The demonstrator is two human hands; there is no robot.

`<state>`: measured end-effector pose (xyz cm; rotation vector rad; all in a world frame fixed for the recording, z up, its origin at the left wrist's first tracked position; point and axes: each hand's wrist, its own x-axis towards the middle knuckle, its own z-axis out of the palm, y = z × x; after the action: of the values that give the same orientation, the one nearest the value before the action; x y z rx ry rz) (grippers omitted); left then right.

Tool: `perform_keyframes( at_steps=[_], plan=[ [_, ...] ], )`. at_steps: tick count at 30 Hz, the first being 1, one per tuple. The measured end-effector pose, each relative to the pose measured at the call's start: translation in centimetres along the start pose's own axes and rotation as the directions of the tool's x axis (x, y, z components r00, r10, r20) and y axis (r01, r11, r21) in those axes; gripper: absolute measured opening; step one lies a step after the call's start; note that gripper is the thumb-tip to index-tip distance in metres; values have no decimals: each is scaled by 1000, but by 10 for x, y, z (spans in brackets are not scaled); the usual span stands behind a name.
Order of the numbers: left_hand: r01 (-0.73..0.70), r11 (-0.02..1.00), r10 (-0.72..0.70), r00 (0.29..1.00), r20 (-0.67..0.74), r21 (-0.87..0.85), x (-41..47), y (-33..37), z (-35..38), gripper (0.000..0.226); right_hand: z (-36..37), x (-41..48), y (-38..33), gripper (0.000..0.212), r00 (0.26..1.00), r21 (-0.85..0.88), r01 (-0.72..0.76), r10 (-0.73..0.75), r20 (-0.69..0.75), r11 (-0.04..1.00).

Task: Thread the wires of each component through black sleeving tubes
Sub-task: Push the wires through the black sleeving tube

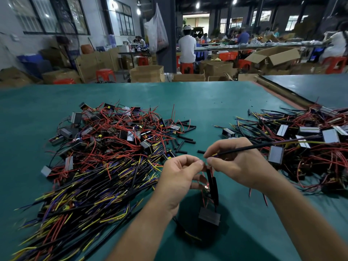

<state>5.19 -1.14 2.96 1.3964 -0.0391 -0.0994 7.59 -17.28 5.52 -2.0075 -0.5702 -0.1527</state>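
One component (209,216), a small dark block, hangs low between the two hands, just above the green table (207,102). Its red wires (203,196) rise to the fingertips, and two black tubes (214,187) hang side by side along them. The left hand (180,178) pinches the wires at the top between thumb and forefinger. The right hand (235,162) meets it fingertip to fingertip. It grips a long black-sleeved lead (263,146) that slants off to the right, with yellow and purple ends poking out by the thumb.

Two heaps flank the hands, each too tangled to count. The left pile (113,147) is components with bare red, yellow, purple and black wires. The right pile (301,140) is components, many with sleeved leads. Between the heaps lie roughly a dozen short loose tubes (185,137).

A second table (310,85) angles in at the far right. Beyond are cardboard boxes (146,73), several red stools (105,74) and a person in white (186,48) seated facing away. A hanging plastic bag (159,31) carries red print, too blurred to read.
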Motion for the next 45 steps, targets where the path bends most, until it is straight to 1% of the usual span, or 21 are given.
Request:
perform_keyframes(
  at_steps=[4, 6, 10, 13, 19, 24, 28, 31, 34, 37, 42, 43, 45],
  plan=[
    [-148, 976, 164, 982, -95, 159, 0, -4, 2, 8, 0, 0, -2, 17, 999, -33, 37, -38, -12, 999],
    [-199, 962, 224, 967, -122, 187, 0, -6, 3, 5, 1, 0, -1, 19, 998, -60, 51, -53, -21, 997],
    [-261, 941, 297, 942, -156, 217, -1, -10, 6, 14, 2, 0, -1, 17, 998, -79, 57, -59, -29, 995],
    [-280, 918, 329, 933, -146, 282, -1, -13, 7, 12, 3, 0, -1, 16, 998, -77, 50, -53, -33, 996],
    [-258, 929, 307, 937, -164, 264, -1, -15, 7, 12, 2, 0, -2, 15, 998, -90, 50, -53, -34, 995],
    [-288, 909, 344, 926, -154, 302, -1, -17, 8, 15, 4, 0, -2, 14, 997, -106, 52, -58, -59, 993],
    [-308, 910, 356, 923, -142, 277, -1, -14, 8, 21, 2, 0, -2, 15, 997, -98, 55, -59, -47, 994],
    [-288, 926, 322, 940, -115, 243, 0, -11, 7, 28, 1, -1, -1, 15, 999, -81, 46, -48, -24, 996],
    [-244, 952, 264, 960, -91, 184, 1, -10, 6, 30, 0, -1, -1, 16, 999, -71, 44, -44, 10, 997],
    [-219, 960, 235, 969, -75, 176, 1, -10, 7, 28, -1, -1, -1, 17, 999, -58, 42, -40, 37, 997],
    [-186, 957, 204, 977, -62, 221, 1, -9, 9, 24, -2, 0, 1, 18, 998, -27, 48, -47, 37, 998],
    [-172, 959, 188, 981, -50, 227, 1, -9, 9, 23, -2, 0, 2, 18, 998, -25, 50, -49, 37, 998],
    [-128, 974, 133, 991, -17, 186, 0, -8, 9, 18, -2, 0, 3, 18, 998, -19, 57, -56, 33, 998]
  ],
)
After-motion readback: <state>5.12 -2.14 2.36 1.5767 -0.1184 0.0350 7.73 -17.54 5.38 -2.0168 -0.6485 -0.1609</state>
